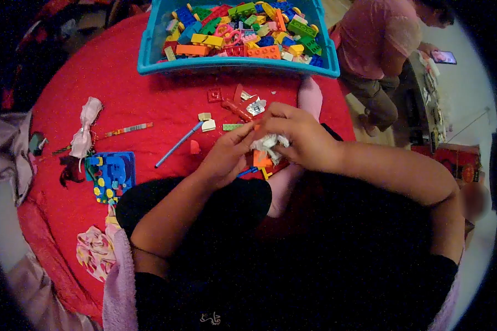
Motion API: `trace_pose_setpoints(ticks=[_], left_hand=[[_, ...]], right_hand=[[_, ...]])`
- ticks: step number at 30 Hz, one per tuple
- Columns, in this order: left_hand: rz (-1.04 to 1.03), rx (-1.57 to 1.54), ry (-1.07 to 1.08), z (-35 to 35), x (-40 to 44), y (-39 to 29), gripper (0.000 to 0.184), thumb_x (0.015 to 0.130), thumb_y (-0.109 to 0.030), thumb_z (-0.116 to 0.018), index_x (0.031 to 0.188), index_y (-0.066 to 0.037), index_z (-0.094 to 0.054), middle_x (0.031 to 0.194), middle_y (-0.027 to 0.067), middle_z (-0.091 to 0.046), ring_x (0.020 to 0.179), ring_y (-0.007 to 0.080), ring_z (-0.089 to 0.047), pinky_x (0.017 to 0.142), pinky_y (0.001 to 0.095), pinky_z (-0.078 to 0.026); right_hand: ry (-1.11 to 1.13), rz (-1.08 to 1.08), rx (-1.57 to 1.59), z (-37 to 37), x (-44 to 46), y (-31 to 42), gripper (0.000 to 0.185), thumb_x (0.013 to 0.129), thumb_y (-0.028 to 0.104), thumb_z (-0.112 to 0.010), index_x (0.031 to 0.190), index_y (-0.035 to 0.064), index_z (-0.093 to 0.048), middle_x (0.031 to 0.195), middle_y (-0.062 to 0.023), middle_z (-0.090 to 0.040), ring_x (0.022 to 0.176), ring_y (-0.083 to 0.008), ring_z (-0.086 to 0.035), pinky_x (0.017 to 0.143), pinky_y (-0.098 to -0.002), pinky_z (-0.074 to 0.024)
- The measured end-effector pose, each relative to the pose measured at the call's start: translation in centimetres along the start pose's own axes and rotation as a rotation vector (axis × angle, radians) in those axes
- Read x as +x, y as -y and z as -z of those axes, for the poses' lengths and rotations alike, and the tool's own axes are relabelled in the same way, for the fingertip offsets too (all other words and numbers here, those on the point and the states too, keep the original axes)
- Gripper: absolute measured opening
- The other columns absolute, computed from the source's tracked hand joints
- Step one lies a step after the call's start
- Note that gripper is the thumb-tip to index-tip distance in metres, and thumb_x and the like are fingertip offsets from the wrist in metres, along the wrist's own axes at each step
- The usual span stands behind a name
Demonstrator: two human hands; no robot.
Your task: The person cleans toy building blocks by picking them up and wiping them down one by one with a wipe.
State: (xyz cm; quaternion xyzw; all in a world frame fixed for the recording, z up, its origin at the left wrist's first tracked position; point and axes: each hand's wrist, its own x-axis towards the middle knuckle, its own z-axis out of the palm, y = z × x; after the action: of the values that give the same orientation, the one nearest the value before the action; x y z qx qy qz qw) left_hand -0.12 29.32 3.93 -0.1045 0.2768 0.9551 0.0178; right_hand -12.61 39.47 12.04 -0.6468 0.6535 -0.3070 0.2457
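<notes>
My left hand (227,156) is closed with its fingertips on an orange plastic piece (262,160), which looks like a toy brick and is partly covered by my hands. My right hand (299,137) grips a crumpled white tissue or cloth (270,144) against that piece. Just beyond my hands lie a red wrapper with a silver part (255,106), a red square brick (214,95) and a light green brick (232,127). Blue and yellow pieces (266,172) show below my hands.
A teal bin (237,68) full of colourful bricks stands ahead on the red cloth (165,105). To the left are a blue stick (178,145), a blue toy (113,175) and a pink bow (88,124). At right, a person (373,41) holds a phone (444,57).
</notes>
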Motion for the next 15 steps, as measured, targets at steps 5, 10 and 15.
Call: trace_pose_setpoints(ticks=[5, 10, 15], left_hand=[[-0.034, 0.024, 0.045, 0.5, 0.0, 0.3, 0.043, 0.087, -0.019, -0.045, 0.121, 0.004, -0.033, 0.114, 0.0137, -0.047, 0.107, 0.0236, -0.047, 0.093, 0.0372, -0.037], [-0.036, -0.095, 0.010, 0.6, 0.0, -0.4, 0.044, 0.087, -0.023, -0.044, 0.121, 0.003, -0.034, 0.116, 0.0121, -0.047, 0.108, 0.0228, -0.046, 0.094, 0.0369, -0.036], [-0.108, -0.081, -0.017, 0.8, -0.1, -0.5, 0.049, 0.085, -0.026, -0.048, 0.123, 0.002, -0.032, 0.117, 0.0115, -0.046, 0.108, 0.0225, -0.046, 0.095, 0.0361, -0.035]], right_hand=[[-0.121, -0.104, -0.090, 0.1, 0.4, -1.1, 0.031, 0.057, -0.008, -0.060, 0.085, 0.0041, -0.055, 0.081, -0.0105, -0.050, 0.081, -0.0274, -0.053, 0.070, -0.0323, -0.0428], [-0.296, -0.445, 0.164, -0.1, -0.6, -3.2, 0.024, 0.069, -0.003, -0.058, 0.091, 0.0030, -0.054, 0.083, -0.0081, -0.054, 0.079, -0.0206, -0.054, 0.069, -0.0290, -0.0429], [-0.179, -0.109, 0.019, 0.1, 0.3, -1.0, 0.024, 0.068, -0.003, -0.058, 0.091, 0.0041, -0.054, 0.086, -0.0088, -0.053, 0.083, -0.0221, -0.053, 0.073, -0.0303, -0.0418]])
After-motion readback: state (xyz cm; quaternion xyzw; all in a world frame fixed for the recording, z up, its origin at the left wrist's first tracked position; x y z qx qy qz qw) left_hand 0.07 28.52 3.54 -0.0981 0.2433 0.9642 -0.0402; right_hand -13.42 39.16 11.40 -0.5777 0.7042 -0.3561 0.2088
